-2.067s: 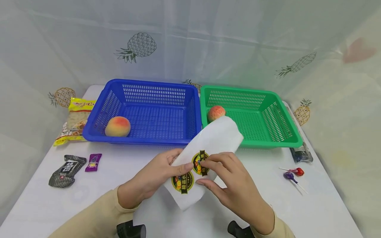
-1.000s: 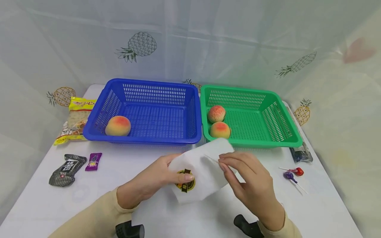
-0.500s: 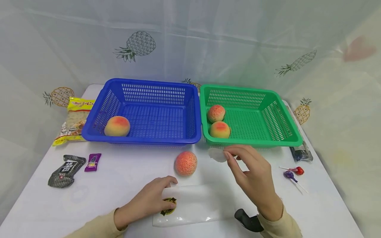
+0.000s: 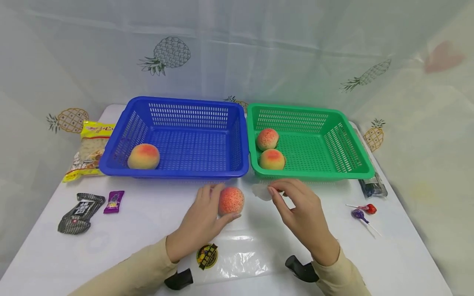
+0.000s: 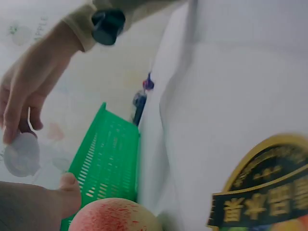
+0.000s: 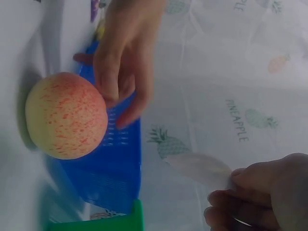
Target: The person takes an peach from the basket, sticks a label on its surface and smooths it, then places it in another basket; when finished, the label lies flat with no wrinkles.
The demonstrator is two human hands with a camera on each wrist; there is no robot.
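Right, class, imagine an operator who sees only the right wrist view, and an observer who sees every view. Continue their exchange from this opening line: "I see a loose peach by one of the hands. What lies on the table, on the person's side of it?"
Observer: A sticker sheet lies flat there, on the person's side of the loose peach.
Operator: I get only a bit of the green basket. What is in it?
Observer: Two peaches, one behind the other.
Operator: And in the blue basket?
Observer: A single peach, near the front left corner in the head view.
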